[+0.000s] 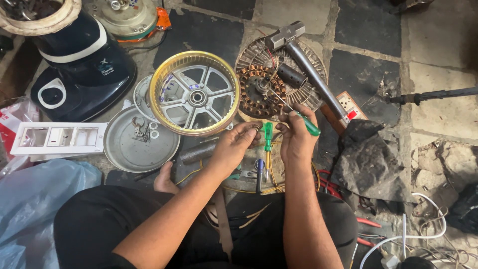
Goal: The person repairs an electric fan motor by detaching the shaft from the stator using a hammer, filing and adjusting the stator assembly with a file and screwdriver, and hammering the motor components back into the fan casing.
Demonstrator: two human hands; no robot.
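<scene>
Steadying the green-handled screwdriver [298, 115] in a closed right hand [297, 137], the person rests its tip on the copper-wound motor coil [260, 90] on the floor ahead, while the left hand [234, 144] pinches a small metal part [257, 127] between fingertips; keeping the shaft straight and pressing gently should save the windings from nicks. Off to the left lie a white rectangular switch plate [59, 137] and a crumpled blue plastic bag [35, 199].
</scene>
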